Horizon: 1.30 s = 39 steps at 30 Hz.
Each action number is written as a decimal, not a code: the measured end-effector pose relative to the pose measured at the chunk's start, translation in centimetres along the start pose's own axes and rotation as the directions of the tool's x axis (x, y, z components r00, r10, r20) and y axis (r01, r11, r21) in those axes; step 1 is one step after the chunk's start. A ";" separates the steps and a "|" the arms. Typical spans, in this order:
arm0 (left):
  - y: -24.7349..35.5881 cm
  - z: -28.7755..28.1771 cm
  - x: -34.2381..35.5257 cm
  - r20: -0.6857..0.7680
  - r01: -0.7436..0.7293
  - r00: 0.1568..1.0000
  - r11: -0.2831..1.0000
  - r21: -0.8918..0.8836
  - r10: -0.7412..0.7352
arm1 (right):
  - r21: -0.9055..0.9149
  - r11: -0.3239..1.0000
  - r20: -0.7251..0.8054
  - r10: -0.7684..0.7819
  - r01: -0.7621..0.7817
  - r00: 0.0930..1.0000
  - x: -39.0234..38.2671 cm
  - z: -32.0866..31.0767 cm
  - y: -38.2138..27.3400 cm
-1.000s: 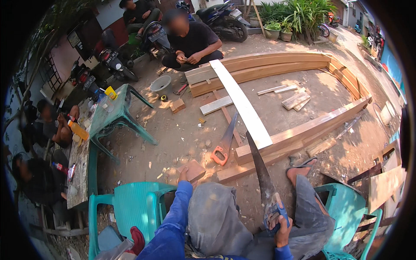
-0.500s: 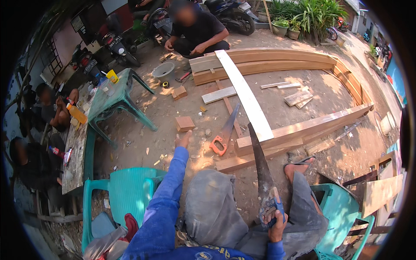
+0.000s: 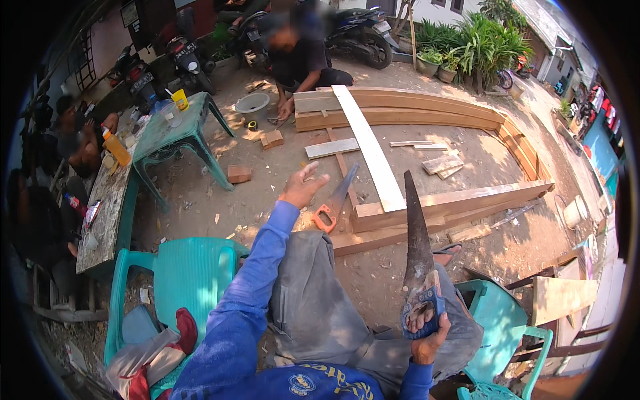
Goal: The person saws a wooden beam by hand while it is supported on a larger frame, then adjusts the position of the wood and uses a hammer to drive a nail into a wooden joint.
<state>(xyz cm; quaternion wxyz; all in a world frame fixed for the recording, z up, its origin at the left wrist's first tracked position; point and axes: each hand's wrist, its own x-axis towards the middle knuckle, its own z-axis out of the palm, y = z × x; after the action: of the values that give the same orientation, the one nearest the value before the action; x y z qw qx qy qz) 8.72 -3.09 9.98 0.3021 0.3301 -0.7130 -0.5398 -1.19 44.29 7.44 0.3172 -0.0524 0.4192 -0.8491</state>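
My right hand [image 3: 430, 337] grips a hand saw [image 3: 419, 233] by its blue handle, the dark blade pointing up and away from me. Ahead of my body my left hand [image 3: 303, 187] is empty, its fingers spread in the air. Just beyond it, a second hand saw [image 3: 325, 217] with an orange handle lies on the ground. A short reddish wood block [image 3: 239, 174] rests left of that hand, by a table leg. A pale board [image 3: 370, 150] bridges the long stacked beams [image 3: 453, 201] and the far beams [image 3: 400, 107].
A green plastic table [image 3: 167, 143] and a teal chair [image 3: 193, 273] are at left, another teal chair [image 3: 500, 327] at right. Across from me a person [image 3: 303, 63] crouches, reaching down beside a grey basin [image 3: 253, 103]. Two people sit far left. Motorbikes [image 3: 363, 40] stand behind.
The wood block has moved left from near my left hand to the table leg. My left hand has lifted and opened. The crouching person now leans forward and reaches to the ground.
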 end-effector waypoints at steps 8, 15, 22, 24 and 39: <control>-2.3 12.2 -5.4 0.215 -0.098 0.974 0.990 0.103 0.074 | -0.159 0.922 -0.105 -0.371 0.353 0.922 -5.3 -0.1 -7.9; -3.0 12.1 -6.6 0.175 -0.260 0.960 0.928 0.267 0.219 | -0.232 0.820 0.011 -0.536 0.524 0.844 -7.0 2.6 -14.1; -2.5 11.4 -8.7 0.239 -0.215 0.964 0.881 0.422 0.120 | -0.138 0.781 0.118 -0.598 0.609 0.793 -4.3 5.0 -15.3; -2.8 11.6 -8.9 0.243 -0.204 0.964 0.886 0.416 0.108 | -0.085 0.816 0.092 -0.565 0.572 0.820 -3.5 5.4 -14.8; -9.6 16.7 -11.8 0.591 -0.175 0.784 0.845 0.505 -0.190 | -0.144 0.934 -0.399 -0.357 0.327 0.844 12.8 8.9 -1.8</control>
<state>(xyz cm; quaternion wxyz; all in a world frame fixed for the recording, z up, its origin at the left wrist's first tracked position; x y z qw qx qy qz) 4.04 13.87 -4.10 -0.0557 0.2076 -0.8916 -0.3985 -9.11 31.56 12.29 0.0613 0.0459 0.4906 -0.8680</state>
